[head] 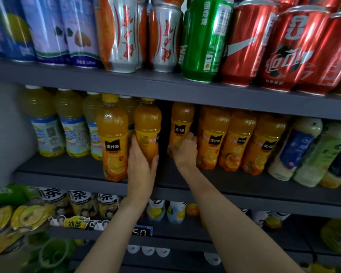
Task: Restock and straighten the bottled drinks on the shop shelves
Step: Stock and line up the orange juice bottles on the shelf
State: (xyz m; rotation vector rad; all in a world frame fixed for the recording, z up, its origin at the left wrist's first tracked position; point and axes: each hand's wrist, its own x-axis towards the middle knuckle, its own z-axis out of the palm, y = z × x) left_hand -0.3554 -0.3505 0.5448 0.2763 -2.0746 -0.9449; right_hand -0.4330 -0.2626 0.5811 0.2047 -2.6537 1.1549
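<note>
On the middle shelf stand orange juice bottles with yellow caps. My left hand grips one orange bottle low on its body; its label is turned sideways. Another orange bottle stands at the shelf's front edge just left of it. My right hand is curled round the lower part of a third orange bottle, which stands further back in a dark gap. To its right a row of three more orange bottles faces front.
Pale yellow drink bottles fill the shelf's left; white and green bottles lean at its right. Cans line the shelf above, close over the bottle caps. Iced tea bottles sit on the shelf below.
</note>
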